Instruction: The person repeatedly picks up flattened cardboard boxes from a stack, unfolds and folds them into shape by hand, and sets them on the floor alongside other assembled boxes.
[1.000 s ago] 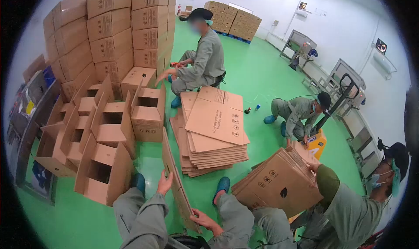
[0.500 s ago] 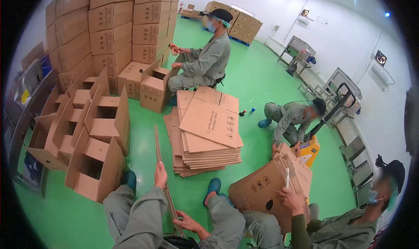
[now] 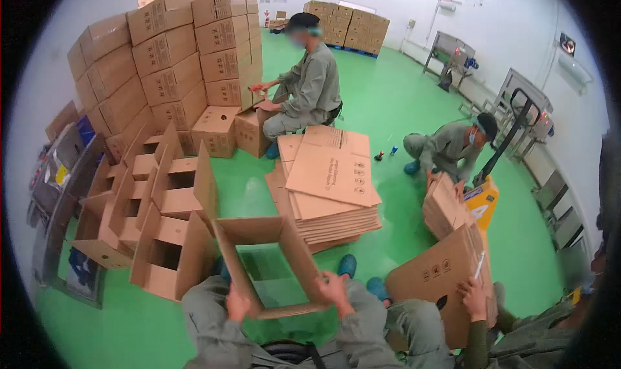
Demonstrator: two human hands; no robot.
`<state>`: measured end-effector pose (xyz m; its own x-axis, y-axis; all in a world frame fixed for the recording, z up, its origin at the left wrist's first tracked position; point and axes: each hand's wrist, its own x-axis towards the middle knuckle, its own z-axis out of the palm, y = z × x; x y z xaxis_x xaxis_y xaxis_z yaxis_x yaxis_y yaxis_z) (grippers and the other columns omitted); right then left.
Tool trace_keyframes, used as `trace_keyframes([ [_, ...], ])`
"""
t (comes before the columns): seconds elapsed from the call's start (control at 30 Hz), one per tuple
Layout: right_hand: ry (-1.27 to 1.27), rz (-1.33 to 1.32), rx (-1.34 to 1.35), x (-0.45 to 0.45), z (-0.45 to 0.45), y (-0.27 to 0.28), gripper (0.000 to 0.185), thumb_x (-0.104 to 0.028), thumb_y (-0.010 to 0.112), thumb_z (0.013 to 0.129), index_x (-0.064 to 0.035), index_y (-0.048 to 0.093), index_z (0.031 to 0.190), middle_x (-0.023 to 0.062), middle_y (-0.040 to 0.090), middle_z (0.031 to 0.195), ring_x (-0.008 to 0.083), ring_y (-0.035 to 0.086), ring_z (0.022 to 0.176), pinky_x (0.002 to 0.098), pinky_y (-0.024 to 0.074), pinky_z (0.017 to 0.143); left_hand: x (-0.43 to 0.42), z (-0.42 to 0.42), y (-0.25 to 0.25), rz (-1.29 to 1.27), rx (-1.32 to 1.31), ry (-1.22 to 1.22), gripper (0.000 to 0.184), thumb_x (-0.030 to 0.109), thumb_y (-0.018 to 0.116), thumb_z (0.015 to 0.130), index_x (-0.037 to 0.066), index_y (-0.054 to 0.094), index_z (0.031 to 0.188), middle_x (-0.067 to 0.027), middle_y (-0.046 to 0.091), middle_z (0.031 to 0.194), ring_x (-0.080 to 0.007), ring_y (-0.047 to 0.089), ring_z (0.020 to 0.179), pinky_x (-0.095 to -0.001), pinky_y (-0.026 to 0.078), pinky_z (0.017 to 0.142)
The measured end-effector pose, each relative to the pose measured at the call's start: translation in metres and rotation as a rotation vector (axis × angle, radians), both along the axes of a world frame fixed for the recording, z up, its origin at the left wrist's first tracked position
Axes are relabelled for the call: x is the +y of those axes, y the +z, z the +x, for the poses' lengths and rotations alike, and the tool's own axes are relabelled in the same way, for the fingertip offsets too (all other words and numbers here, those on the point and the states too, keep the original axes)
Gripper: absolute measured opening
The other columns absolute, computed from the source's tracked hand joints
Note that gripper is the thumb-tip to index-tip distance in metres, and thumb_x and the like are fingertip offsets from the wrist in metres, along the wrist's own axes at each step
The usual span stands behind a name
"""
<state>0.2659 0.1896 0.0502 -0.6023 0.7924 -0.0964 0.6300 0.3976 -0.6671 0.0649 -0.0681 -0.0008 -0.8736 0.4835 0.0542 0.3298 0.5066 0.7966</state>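
A cardboard box [image 3: 299, 259] is spread into a rectangular frame over my lap, and green floor shows through it. My left hand [image 3: 238, 304] grips its left near side. On the opposite side, my right hand [image 3: 333, 287] is closed around the right wall near the corner. Just beyond the box lies a stack of flat cartons [image 3: 331, 175] with printed faces. To my left, several formed boxes [image 3: 184, 243] stand with raised flaps, the nearest close to the box I hold.
A person [image 3: 314, 84] at the back holds a red tape dispenser [image 3: 257, 88] over a box. Tall stacked cartons [image 3: 165, 65] rise behind. Another person [image 3: 453, 142] crouches by a yellow pallet jack [image 3: 488, 204]. At right, a co-worker's hand [image 3: 475, 298] rests on folded cartons [image 3: 433, 278].
The flat carton seen edge-on between my hands is now opened into a box frame. My right hand has risen to its right side, and my left hand is lower. The view has shifted.
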Motion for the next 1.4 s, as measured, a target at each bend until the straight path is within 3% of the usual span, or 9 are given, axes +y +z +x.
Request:
trace_keyframes([
  [0.07,-0.042,0.138,0.016,0.018,-0.021,-0.007,0.035,-0.036,0.06,0.084,-0.0084,0.065,0.104,0.0173,0.069,0.092,0.0405,0.064,0.084,0.0482,0.0501,0.074,-0.016,0.052,0.039,-0.288,-0.207,-0.064,0.064,0.022,0.061,0.08,0.0,0.038,0.136,-0.0287,0.061,0.109,-0.0469,0.059,0.098,-0.0496,0.049,0.084],
  [0.2,0.05,-0.01,-0.036,0.01,-0.063,0.021,0.032,-0.031,0.057,0.085,-0.0104,0.062,0.109,0.0193,0.067,0.099,0.041,0.062,0.095,0.0511,0.0491,0.077,0.0,0.114,0.114,-0.49,0.612,-0.247,0.06,0.02,0.068,0.079,-0.008,0.044,0.127,-0.0331,0.045,0.131,-0.0455,0.044,0.12,-0.0488,0.035,0.101],
  [0.5,0.257,-0.017,-0.151,0.023,-0.039,0.027,0.033,-0.034,0.057,0.086,-0.0148,0.064,0.111,0.0181,0.067,0.099,0.0406,0.062,0.092,0.0506,0.0499,0.077,0.061,0.05,0.005,-0.436,-0.457,-0.833,0.057,0.052,0.05,0.092,-0.002,0.068,0.097,-0.0197,0.069,0.085,-0.0391,0.065,0.079,-0.0456,0.05,0.077],
  [0.63,0.223,-0.024,-0.067,0.007,-0.02,0.017,0.031,-0.031,0.058,0.086,-0.0156,0.065,0.113,0.0174,0.066,0.099,0.0402,0.063,0.09,0.0499,0.0506,0.076,0.063,0.003,-0.126,-0.602,-0.482,-0.804,0.063,0.059,0.051,0.089,0.003,0.064,0.112,-0.0213,0.066,0.109,-0.0368,0.062,0.102,-0.0423,0.048,0.088],
  [0.77,0.184,0.035,-0.069,0.004,-0.021,0.023,0.028,-0.027,0.059,0.086,-0.0151,0.065,0.111,0.0158,0.066,0.092,0.0383,0.063,0.085,0.0488,0.0513,0.073,0.099,0.03,-0.078,-1.043,-0.365,-0.632,0.079,0.068,0.057,0.08,0.005,0.054,0.127,-0.0236,0.059,0.122,-0.035,0.06,0.109,-0.045,0.045,0.093],
  [0.93,0.248,0.131,-0.067,0.002,-0.02,0.019,0.021,-0.022,0.06,0.084,-0.012,0.065,0.102,0.015,0.062,0.083,0.0356,0.064,0.079,0.0471,0.0525,0.068,0.134,-0.011,0.016,-0.884,-0.015,-0.758,0.119,0.058,0.078,0.064,0.009,0.014,0.151,-0.0241,0.008,0.156,-0.0419,0.01,0.143,-0.0676,0.017,0.108],
  [1.03,0.238,0.174,-0.039,0.0,-0.021,0.012,0.019,-0.021,0.06,0.084,-0.0109,0.063,0.1,0.0141,0.062,0.079,0.0347,0.065,0.077,0.0467,0.0526,0.065,0.155,-0.064,0.105,-0.454,0.53,-0.377,0.12,0.059,0.081,0.058,0.0,0.023,0.146,-0.0283,0.027,0.146,-0.0437,0.025,0.137,-0.0632,0.023,0.107],
  [1.17,0.254,0.19,-0.072,-0.001,-0.02,0.014,0.02,-0.022,0.06,0.084,-0.011,0.063,0.101,0.0135,0.062,0.078,0.0345,0.065,0.074,0.0469,0.0524,0.063,0.141,-0.054,0.105,-0.604,0.286,-0.452,0.126,0.065,0.082,0.05,-0.006,0.029,0.141,-0.0294,0.041,0.136,-0.0453,0.035,0.13,-0.0564,0.028,0.106],
  [1.4,0.238,0.223,-0.127,-0.008,-0.025,0.022,0.03,-0.024,0.06,0.085,-0.0118,0.061,0.112,0.0119,0.063,0.088,0.0313,0.064,0.084,0.0435,0.0521,0.068,0.136,0.002,0.011,-0.831,-0.042,-0.777,0.132,0.063,0.082,0.054,0.001,0.014,0.15,-0.0354,0.001,0.152,-0.0505,0.003,0.142,-0.0655,0.017,0.108],
])
